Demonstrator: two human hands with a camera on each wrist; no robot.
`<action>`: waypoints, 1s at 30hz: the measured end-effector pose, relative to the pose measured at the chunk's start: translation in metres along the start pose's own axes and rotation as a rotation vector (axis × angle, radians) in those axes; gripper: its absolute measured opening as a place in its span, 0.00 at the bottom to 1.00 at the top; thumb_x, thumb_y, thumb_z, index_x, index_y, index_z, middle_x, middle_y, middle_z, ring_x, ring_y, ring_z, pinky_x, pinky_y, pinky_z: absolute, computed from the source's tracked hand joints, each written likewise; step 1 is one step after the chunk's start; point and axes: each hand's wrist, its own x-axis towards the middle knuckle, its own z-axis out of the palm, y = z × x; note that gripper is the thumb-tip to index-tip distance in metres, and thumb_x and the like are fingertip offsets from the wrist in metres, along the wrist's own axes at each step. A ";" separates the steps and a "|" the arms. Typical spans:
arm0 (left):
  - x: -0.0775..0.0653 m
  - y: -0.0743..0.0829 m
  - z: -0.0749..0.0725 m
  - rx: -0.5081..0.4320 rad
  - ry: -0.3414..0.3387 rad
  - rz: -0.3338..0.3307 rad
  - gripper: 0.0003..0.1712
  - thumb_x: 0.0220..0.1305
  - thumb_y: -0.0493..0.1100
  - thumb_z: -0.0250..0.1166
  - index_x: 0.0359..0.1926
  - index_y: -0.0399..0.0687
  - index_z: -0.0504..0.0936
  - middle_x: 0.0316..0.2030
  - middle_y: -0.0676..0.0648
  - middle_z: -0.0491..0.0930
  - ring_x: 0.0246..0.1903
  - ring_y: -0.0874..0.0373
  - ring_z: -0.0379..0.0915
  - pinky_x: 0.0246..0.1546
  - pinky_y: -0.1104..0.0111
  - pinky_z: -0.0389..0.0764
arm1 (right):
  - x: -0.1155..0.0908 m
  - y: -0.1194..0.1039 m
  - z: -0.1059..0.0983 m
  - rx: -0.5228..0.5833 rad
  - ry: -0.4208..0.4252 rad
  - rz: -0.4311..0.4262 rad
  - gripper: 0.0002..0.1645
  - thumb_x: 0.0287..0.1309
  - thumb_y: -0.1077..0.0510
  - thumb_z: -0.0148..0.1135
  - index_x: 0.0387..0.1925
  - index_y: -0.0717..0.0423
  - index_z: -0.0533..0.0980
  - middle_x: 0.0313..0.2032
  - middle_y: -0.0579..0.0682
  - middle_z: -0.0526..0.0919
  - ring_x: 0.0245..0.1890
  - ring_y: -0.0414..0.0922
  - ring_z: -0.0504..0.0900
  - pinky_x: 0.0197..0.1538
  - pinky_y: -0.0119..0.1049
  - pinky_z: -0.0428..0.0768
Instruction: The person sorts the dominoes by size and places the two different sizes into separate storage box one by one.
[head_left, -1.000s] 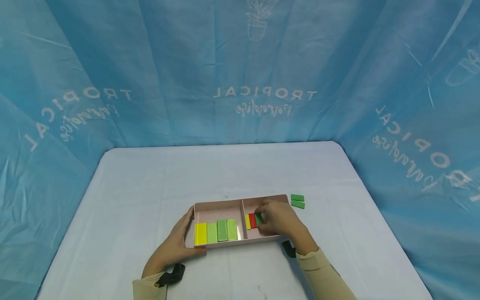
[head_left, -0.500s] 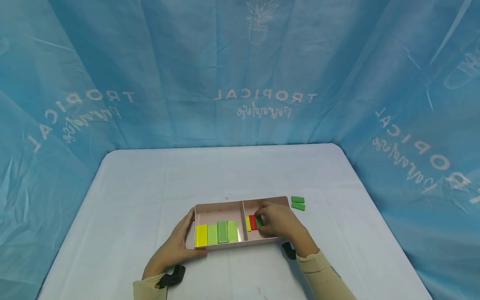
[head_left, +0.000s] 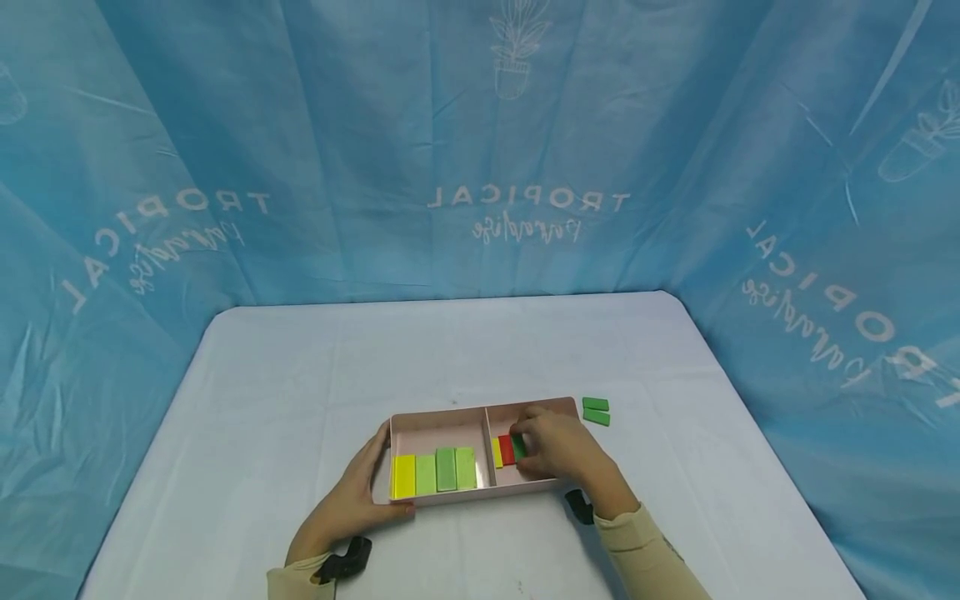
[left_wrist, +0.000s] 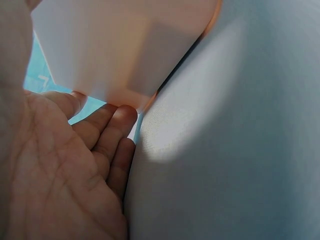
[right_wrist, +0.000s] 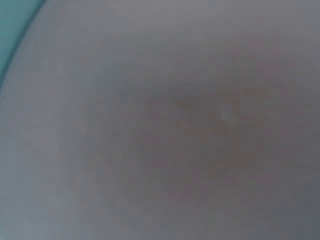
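A shallow pink box (head_left: 438,432) with two compartments lies on the table in the head view. My left hand (head_left: 348,504) grips its left end, thumb along the front wall and fingers at the left side. In the left wrist view, fingertips meet the outer wall of the box (left_wrist: 110,50). Inside the right compartment, my right hand (head_left: 562,448) pinches a small green tile (head_left: 519,447), mostly hidden by the fingers. It stands beside a red tile (head_left: 507,450) and a narrow yellow tile (head_left: 497,453). The right wrist view is only a blur.
In the left compartment, a yellow tile (head_left: 404,477) and several green tiles (head_left: 446,469) form a row along the front wall. Two small green tiles (head_left: 596,411) lie on the white table (head_left: 300,375) just right of the box. Blue curtains (head_left: 375,233) surround the table.
The whole head view has shifted slightly, with the scene sitting a little lower now. Both hands keep their places on the box and the green tile.
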 end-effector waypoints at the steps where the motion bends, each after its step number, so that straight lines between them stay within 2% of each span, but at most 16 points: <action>1: 0.000 0.000 0.000 0.000 0.000 -0.002 0.80 0.39 0.58 0.85 0.81 0.47 0.40 0.79 0.40 0.47 0.77 0.37 0.42 0.72 0.34 0.49 | -0.001 0.000 -0.001 0.011 0.010 -0.001 0.26 0.45 0.49 0.80 0.49 0.47 0.85 0.49 0.42 0.83 0.43 0.40 0.82 0.49 0.39 0.84; 7: 0.001 0.000 0.000 0.015 -0.004 -0.021 0.80 0.39 0.59 0.84 0.81 0.47 0.39 0.79 0.40 0.46 0.77 0.38 0.41 0.72 0.35 0.48 | -0.008 0.003 -0.012 0.042 0.106 0.016 0.23 0.50 0.52 0.76 0.50 0.48 0.86 0.52 0.44 0.85 0.52 0.44 0.84 0.55 0.44 0.83; 11: 0.000 0.000 0.000 0.027 -0.003 -0.033 0.80 0.39 0.60 0.84 0.81 0.47 0.39 0.80 0.41 0.46 0.77 0.38 0.41 0.72 0.35 0.48 | -0.010 0.007 -0.019 0.055 0.166 0.002 0.21 0.52 0.54 0.74 0.51 0.47 0.86 0.51 0.43 0.86 0.53 0.45 0.84 0.54 0.44 0.84; 17: 0.000 0.002 0.000 0.020 -0.006 -0.034 0.79 0.40 0.60 0.84 0.81 0.46 0.39 0.79 0.40 0.46 0.77 0.37 0.41 0.72 0.35 0.48 | -0.015 0.018 -0.029 0.080 0.303 -0.031 0.19 0.49 0.60 0.73 0.46 0.52 0.87 0.44 0.42 0.86 0.37 0.42 0.83 0.37 0.37 0.83; 22: 0.000 0.001 -0.001 0.013 -0.007 -0.033 0.79 0.40 0.60 0.84 0.81 0.47 0.39 0.79 0.40 0.46 0.77 0.37 0.41 0.72 0.35 0.48 | -0.018 0.026 -0.033 0.098 0.376 -0.013 0.17 0.49 0.60 0.74 0.44 0.52 0.86 0.44 0.43 0.86 0.32 0.40 0.81 0.32 0.34 0.79; 24: 0.000 0.001 -0.001 0.007 -0.009 -0.033 0.79 0.40 0.59 0.84 0.81 0.47 0.39 0.79 0.40 0.46 0.77 0.37 0.41 0.72 0.35 0.48 | -0.019 0.028 -0.035 0.117 0.397 0.009 0.17 0.50 0.61 0.73 0.44 0.52 0.86 0.44 0.43 0.86 0.26 0.38 0.78 0.27 0.33 0.77; 28: 0.001 0.002 -0.001 0.008 -0.006 -0.026 0.79 0.40 0.59 0.84 0.81 0.45 0.40 0.79 0.40 0.47 0.77 0.37 0.42 0.72 0.35 0.48 | -0.022 0.034 -0.038 0.156 0.429 0.047 0.15 0.54 0.60 0.70 0.45 0.52 0.86 0.46 0.45 0.86 0.14 0.34 0.62 0.18 0.31 0.67; 29: 0.001 0.002 -0.001 0.011 -0.005 -0.022 0.79 0.40 0.59 0.84 0.81 0.45 0.40 0.79 0.39 0.47 0.77 0.37 0.42 0.72 0.35 0.48 | -0.022 0.036 -0.039 0.161 0.434 0.059 0.14 0.56 0.60 0.68 0.46 0.52 0.86 0.47 0.46 0.86 0.12 0.35 0.61 0.17 0.31 0.66; 30: 0.001 0.002 -0.002 0.013 -0.003 -0.017 0.79 0.40 0.58 0.84 0.81 0.44 0.40 0.79 0.39 0.47 0.77 0.36 0.42 0.72 0.35 0.48 | -0.022 0.038 -0.039 0.157 0.441 0.070 0.14 0.57 0.59 0.68 0.46 0.53 0.86 0.48 0.47 0.86 0.13 0.35 0.65 0.18 0.31 0.68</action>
